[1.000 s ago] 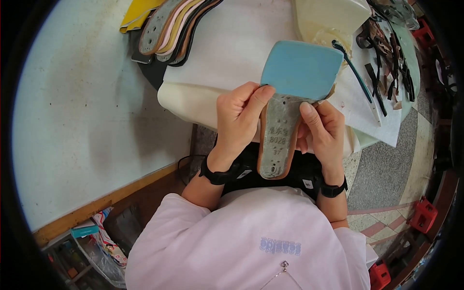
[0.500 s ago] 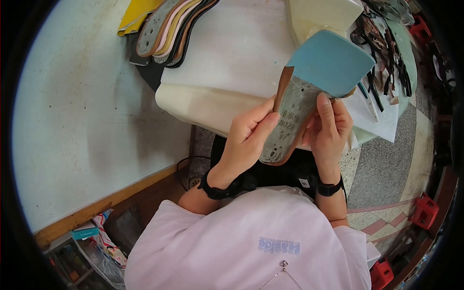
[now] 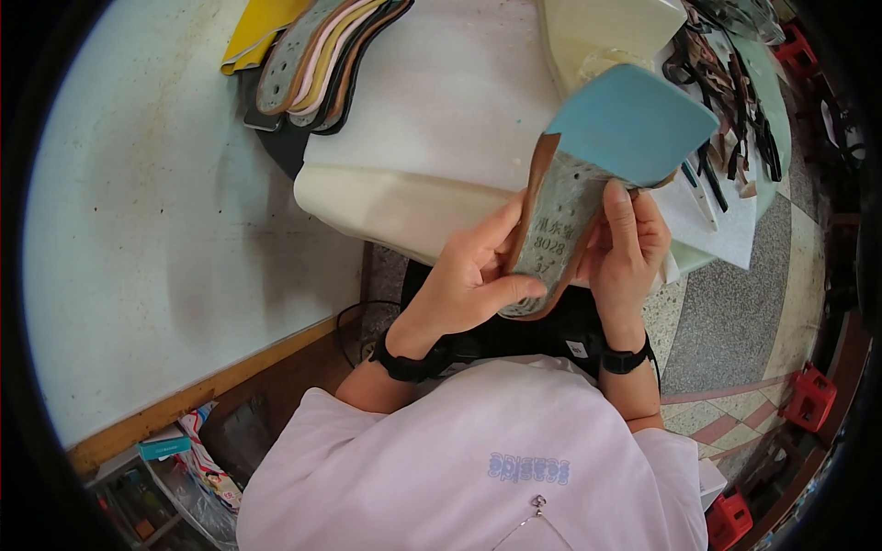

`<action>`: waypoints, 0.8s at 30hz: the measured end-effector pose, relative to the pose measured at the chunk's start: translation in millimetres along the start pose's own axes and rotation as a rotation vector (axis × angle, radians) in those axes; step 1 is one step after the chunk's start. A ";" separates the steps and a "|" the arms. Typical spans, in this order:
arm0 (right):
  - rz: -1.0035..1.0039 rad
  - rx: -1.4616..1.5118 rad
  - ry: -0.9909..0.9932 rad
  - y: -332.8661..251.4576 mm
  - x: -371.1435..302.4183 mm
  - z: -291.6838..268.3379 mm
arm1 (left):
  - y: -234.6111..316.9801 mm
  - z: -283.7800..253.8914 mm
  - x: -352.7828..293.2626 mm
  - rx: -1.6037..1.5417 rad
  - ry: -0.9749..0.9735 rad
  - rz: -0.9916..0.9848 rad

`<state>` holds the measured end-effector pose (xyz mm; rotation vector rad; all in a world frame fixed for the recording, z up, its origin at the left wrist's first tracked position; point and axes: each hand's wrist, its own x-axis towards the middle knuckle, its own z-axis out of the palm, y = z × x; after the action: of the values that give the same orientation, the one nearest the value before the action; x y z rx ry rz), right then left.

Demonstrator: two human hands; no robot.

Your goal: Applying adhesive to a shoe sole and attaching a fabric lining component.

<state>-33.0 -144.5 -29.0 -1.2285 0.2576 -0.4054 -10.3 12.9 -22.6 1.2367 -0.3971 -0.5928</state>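
Observation:
Both hands hold up a shoe insole (image 3: 562,207) with a grey printed underside and a brown edge strip. Its upper end carries a broad light-blue flap (image 3: 629,124), and part of the brown strip stands loose at the upper left. My left hand (image 3: 473,271) grips the left side near the rounded lower end, its thumb across the grey face and fingers behind. On the right edge just below the flap, my right hand (image 3: 629,243) pinches with the thumb in front; its fingers are partly hidden behind.
A stack of similar insoles (image 3: 322,64) lies at the table's far left by a yellow piece (image 3: 241,41). A cream-coloured block (image 3: 606,32) stands behind the flap. Dark strips (image 3: 726,101) and a pen (image 3: 703,197) lie at right. Red stools (image 3: 811,397) stand on the floor.
My left hand has slid down the insole's left edge toward the lower end, its thumb now on the grey face. The right hand keeps its place.

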 end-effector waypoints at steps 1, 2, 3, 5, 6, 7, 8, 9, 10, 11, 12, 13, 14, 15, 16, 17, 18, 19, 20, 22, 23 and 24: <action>0.021 0.030 0.011 -1.0 0.1 1.1 | 1.2 -1.7 -1.1 -0.027 -0.031 -0.017; 0.022 0.031 0.009 -1.2 0.6 1.5 | 1.9 -2.7 -1.8 -0.055 -0.061 -0.035; 0.037 0.044 0.004 -1.3 1.2 1.4 | 2.0 -3.1 -2.0 -0.054 -0.060 -0.035; 0.052 0.055 -0.001 -2.4 1.4 1.2 | 1.5 -3.2 -1.9 -0.192 -0.026 -0.058; 0.054 0.039 -0.007 -3.2 1.0 1.0 | -0.4 -1.8 -0.8 -0.193 -0.026 -0.059; 0.057 0.025 -0.017 -2.9 0.7 1.1 | -4.1 0.2 0.7 -0.160 0.049 -0.038; 0.058 0.026 -0.019 -1.7 0.5 1.0 | -7.4 1.0 1.5 -0.126 0.125 -0.018; 0.038 0.009 -0.014 0.0 0.1 0.9 | -10.0 0.1 1.3 -0.126 0.127 -0.018; 0.017 -0.009 -0.006 0.9 -0.3 0.7 | -12.9 -0.8 1.3 -0.035 0.140 0.011; 0.018 -0.008 -0.006 0.8 -0.8 1.1 | -15.0 -1.3 1.2 0.056 0.152 0.040; 0.006 -0.019 -0.009 0.1 -1.3 1.8 | -16.5 -1.3 1.2 0.057 0.152 0.038; -0.008 -0.031 -0.009 -0.6 -1.8 2.1 | -17.6 -0.8 1.5 0.113 0.161 0.061; -0.007 -0.030 -0.006 -0.9 -2.1 2.2 | -18.0 -0.4 1.6 0.169 0.170 0.084; -0.019 -0.029 -0.003 -1.1 -2.3 2.4 | -17.2 -0.4 1.5 0.171 0.168 0.081; -0.032 -0.029 -0.001 -1.1 -2.0 1.9 | -15.9 -0.4 1.7 0.173 0.149 0.072; -0.032 -0.028 0.001 -0.5 -1.7 1.2 | -14.4 -0.3 2.1 0.175 0.130 0.062; -0.032 -0.040 0.006 0.3 -1.4 0.4 | -12.9 0.2 2.7 0.175 0.129 0.060; -0.032 -0.052 0.009 1.0 -1.5 0.0 | -10.8 0.8 3.1 0.117 0.110 0.047; -0.030 -0.050 0.010 0.6 -1.7 0.1 | -9.3 1.2 3.3 0.058 0.092 0.034; 0.007 -0.022 0.036 -2.2 -1.8 1.1 | -6.9 2.5 3.5 0.023 0.084 0.026; 0.007 -0.022 0.038 -3.2 -1.1 1.7 | -6.2 3.0 3.8 -0.014 0.075 0.019; 0.013 0.018 0.078 -3.9 0.1 2.5 | -7.2 2.4 3.9 -0.014 0.073 0.018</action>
<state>-32.5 -143.5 -24.5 -1.1944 0.3284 -0.4442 -10.0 7.2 -28.9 1.2366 -0.3420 -0.5330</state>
